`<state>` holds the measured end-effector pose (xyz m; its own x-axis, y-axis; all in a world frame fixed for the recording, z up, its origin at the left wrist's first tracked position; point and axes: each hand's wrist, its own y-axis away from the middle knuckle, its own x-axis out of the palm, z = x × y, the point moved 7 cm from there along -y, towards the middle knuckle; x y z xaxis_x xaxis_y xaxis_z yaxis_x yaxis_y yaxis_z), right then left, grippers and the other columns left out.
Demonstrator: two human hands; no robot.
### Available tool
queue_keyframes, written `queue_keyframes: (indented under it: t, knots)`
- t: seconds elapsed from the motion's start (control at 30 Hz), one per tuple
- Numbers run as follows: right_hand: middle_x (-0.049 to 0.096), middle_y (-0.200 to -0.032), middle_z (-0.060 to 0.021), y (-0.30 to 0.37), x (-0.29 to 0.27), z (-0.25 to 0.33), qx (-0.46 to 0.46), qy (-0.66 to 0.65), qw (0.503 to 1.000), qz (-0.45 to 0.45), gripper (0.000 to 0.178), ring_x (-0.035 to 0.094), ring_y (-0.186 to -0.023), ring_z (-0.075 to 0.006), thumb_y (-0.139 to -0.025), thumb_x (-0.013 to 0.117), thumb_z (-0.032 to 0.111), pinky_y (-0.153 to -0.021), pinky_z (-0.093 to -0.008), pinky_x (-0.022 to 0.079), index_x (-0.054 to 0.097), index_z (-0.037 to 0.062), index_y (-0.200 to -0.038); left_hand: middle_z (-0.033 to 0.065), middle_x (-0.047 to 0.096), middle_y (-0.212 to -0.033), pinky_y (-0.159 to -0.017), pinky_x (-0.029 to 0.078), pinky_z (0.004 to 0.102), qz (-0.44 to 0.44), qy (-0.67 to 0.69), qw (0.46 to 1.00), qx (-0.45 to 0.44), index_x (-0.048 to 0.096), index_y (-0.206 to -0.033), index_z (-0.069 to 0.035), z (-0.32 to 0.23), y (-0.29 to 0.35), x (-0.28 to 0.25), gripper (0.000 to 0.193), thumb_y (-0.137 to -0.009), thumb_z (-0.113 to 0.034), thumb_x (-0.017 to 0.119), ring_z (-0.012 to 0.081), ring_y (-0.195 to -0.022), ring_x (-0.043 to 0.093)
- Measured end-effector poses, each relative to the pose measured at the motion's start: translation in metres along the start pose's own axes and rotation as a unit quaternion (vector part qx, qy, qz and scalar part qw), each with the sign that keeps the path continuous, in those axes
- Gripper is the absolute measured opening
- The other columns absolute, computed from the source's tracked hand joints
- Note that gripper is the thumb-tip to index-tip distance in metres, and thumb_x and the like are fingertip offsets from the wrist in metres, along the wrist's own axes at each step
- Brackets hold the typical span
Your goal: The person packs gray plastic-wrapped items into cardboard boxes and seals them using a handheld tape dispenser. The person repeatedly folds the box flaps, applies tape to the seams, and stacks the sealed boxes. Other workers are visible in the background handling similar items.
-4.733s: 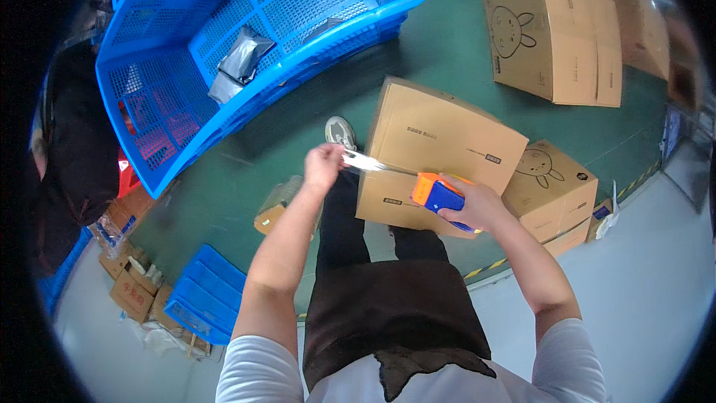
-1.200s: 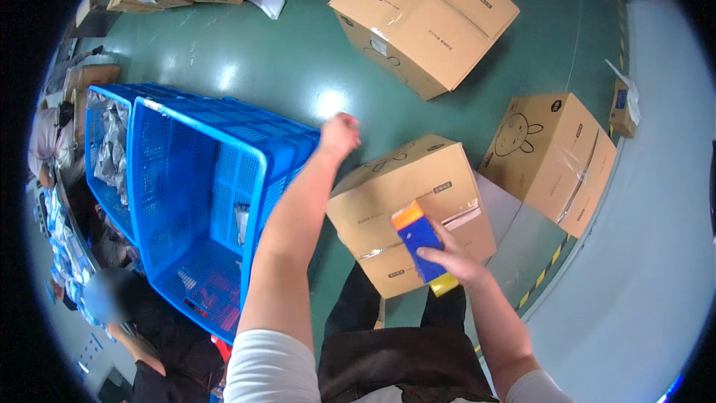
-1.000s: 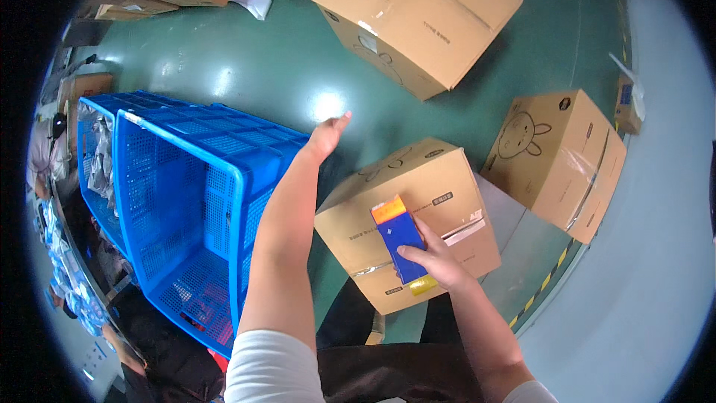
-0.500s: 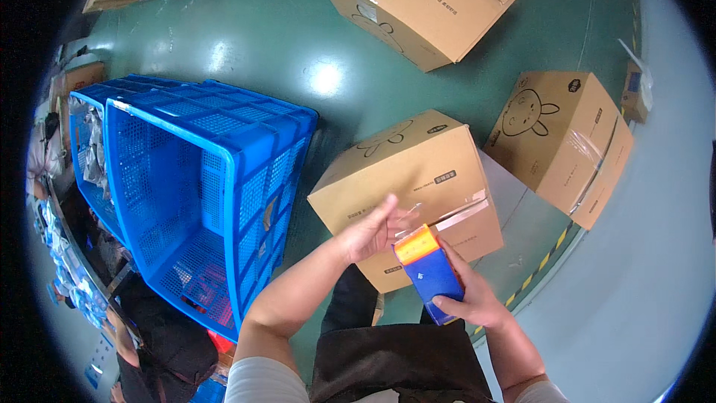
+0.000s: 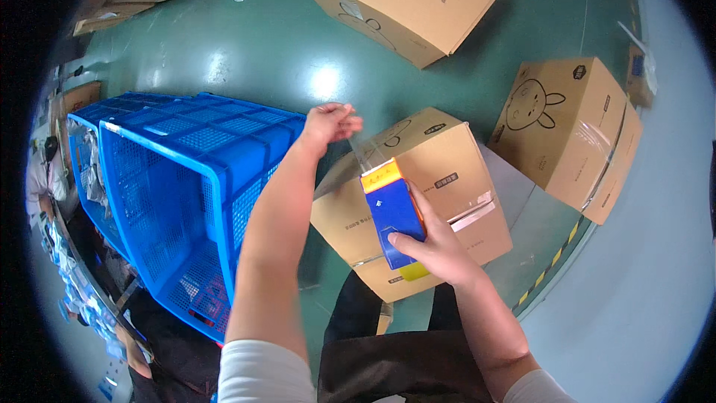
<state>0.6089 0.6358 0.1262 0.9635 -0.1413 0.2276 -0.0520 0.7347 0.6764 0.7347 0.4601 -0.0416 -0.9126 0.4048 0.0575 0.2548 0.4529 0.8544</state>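
One dispenser (image 5: 391,216) fills the right grip (image 5: 440,250); the left grip (image 5: 328,125) pinches one tape strip (image 5: 359,154).

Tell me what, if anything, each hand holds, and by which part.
The right hand grips a tape dispenser by its blue body; the left hand pinches clear tape by its pulled-out end.

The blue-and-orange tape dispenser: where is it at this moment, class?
In the head view, the tape dispenser is near the centre, gripped in the right hand over the nearest carton.
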Motion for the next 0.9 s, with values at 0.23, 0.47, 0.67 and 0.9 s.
queue_keyframes:
  t: [0.23,0.47,0.67,0.9]
  knots:
    - [0.048,-0.116,-0.0223,-0.021,-0.002,-0.04,0.044,0.02,0.998,-0.037,0.082,0.052,-0.105,-0.0298,-0.075,0.061,0.03,-0.09,-0.0359,0.039,0.012,0.0029,-0.136,0.0151,0.01,-0.142,-0.099,0.029,0.0476,-0.204,-0.567,0.779,-0.172,0.006,-0.139,-0.018,0.063,-0.022,0.004,0.102,-0.065,-0.048,0.07,0.0366,-0.128,0.016]
    - [0.039,-0.125,-0.0188,-0.025,-0.001,-0.028,0.061,0.029,0.998,0.001,0.084,0.042,-0.114,-0.0272,-0.075,0.063,0.03,-0.095,-0.0348,0.034,0.012,0.0017,-0.136,0.0183,0.045,-0.124,-0.086,0.041,0.0396,0.067,-0.418,0.906,-0.015,0.046,-0.12,-0.005,0.057,-0.02,0.047,0.075,-0.077,-0.066,0.039,0.0268,-0.107,0.049]
    - [0.041,-0.123,-0.0191,-0.004,-0.008,-0.046,0.084,-0.037,0.994,0.057,0.092,0.042,-0.112,-0.0257,-0.072,0.064,0.039,-0.093,-0.0347,0.035,0.01,0.0024,-0.136,0.0211,0.037,-0.131,-0.1,0.028,0.0374,-0.11,-0.36,0.923,0.08,0.036,-0.129,-0.002,0.052,-0.015,0.025,0.081,-0.079,-0.065,0.037,0.0311,-0.122,0.035]
    - [0.035,-0.132,-0.0112,0.201,-0.084,-0.146,0.171,-0.005,0.985,0.028,0.083,0.034,-0.12,-0.0192,-0.072,0.066,0.024,-0.101,-0.0313,0.024,0.017,0.0044,-0.136,0.0137,0.056,-0.095,-0.079,0.042,0.0347,0.011,-0.329,0.876,0.353,0.054,-0.1,-0.001,0.071,0.178,0.12,0.022,-0.085,-0.017,0.053,0.0261,-0.089,0.054]
